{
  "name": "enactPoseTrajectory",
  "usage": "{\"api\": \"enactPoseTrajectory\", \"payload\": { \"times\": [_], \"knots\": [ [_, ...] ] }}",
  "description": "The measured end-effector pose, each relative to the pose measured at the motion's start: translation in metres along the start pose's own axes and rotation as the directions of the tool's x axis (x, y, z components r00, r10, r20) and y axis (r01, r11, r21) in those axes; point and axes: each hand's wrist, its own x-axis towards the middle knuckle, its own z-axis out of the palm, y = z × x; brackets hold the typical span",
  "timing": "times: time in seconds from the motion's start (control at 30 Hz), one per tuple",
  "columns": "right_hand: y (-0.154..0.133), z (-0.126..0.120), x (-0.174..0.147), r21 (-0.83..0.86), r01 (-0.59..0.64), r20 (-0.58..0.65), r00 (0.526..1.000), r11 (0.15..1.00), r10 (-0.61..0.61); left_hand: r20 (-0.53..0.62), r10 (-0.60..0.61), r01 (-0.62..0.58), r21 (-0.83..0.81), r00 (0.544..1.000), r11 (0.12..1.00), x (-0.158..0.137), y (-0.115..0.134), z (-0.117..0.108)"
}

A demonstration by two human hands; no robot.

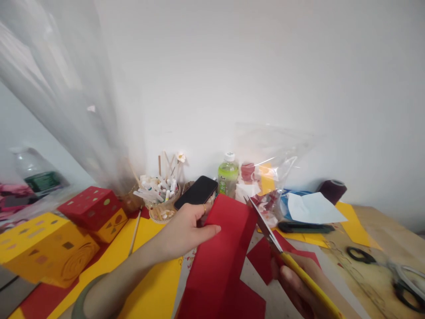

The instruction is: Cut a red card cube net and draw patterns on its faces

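Note:
My left hand pinches the upper left edge of a folded sheet of red card, thumb on its face and fingers behind. Held up at a slant, the card shows a crease along its length. In my right hand is a pair of scissors with slim metal blades and a long yellow handle. The blades point up and away, close to the card's right edge; whether they touch it I cannot tell. Red card scraps lie beneath the scissors.
Yellow sheets, a yellow box and a red box lie left. Behind are a phone, a basket of pens, a green drink bottle and a clear bag. Black-handled scissors rest at right.

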Motion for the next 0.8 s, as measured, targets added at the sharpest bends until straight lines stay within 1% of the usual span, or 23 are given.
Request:
{"api": "enactPoseTrajectory", "payload": {
  "times": [0.13, 0.23, 0.3, 0.4, 0.47, 0.5, 0.57, 0.6, 0.67, 0.73, 0.8],
  "knots": [
    [-0.008, 0.005, -0.004, -0.002, 0.015, -0.063, 0.998, 1.0, -0.016, 0.015, 0.008, -0.008, -0.049, 1.0, 0.999, 0.0, -0.001, -0.001],
    [-0.014, 0.007, -0.005, -0.041, 0.011, -0.136, 0.991, 0.999, -0.017, 0.0, 0.012, -0.012, -0.078, 1.0, 0.997, 0.0, -0.001, -0.002],
    [-0.014, 0.006, -0.005, -0.05, 0.013, -0.158, 0.987, 0.999, -0.021, -0.019, 0.008, -0.01, -0.096, 1.0, 0.995, -0.001, -0.001, -0.003],
    [-0.01, 0.002, -0.004, 0.005, 0.034, -0.168, 0.985, 0.999, -0.033, -0.002, -0.008, 0.007, -0.17, 1.0, 0.985, -0.001, -0.001, -0.003],
    [-0.005, 0.001, -0.002, 0.078, 0.069, -0.165, 0.985, 0.995, -0.055, 0.056, -0.04, 0.053, -0.255, 0.998, 0.965, 0.0, -0.002, -0.001],
    [-0.003, 0.002, -0.001, 0.114, 0.095, -0.165, 0.983, 0.989, -0.075, 0.1, -0.061, 0.088, -0.294, 0.993, 0.952, 0.001, -0.004, 0.001],
    [0.002, 0.005, 0.001, 0.188, 0.133, -0.126, 0.986, 0.973, -0.11, 0.205, -0.103, 0.169, -0.333, 0.973, 0.928, 0.004, -0.009, 0.007],
    [0.004, 0.008, 0.002, 0.223, 0.127, -0.095, 0.99, 0.967, -0.108, 0.254, -0.12, 0.204, -0.336, 0.96, 0.919, 0.006, -0.013, 0.01],
    [0.008, 0.013, 0.003, 0.317, 0.064, -0.038, 0.998, 0.946, -0.055, 0.329, -0.14, 0.259, -0.352, 0.934, 0.899, 0.01, -0.021, 0.017],
    [0.008, 0.016, 0.004, 0.383, -0.017, -0.021, 0.999, 0.923, 0.027, 0.336, -0.126, 0.272, -0.432, 0.933, 0.86, 0.014, -0.029, 0.023],
    [0.004, 0.015, 0.004, 0.431, -0.024, -0.069, 0.996, 0.902, 0.059, 0.303, -0.101, 0.257, -0.539, 0.948, 0.802, 0.02, -0.036, 0.028]
  ]
}}
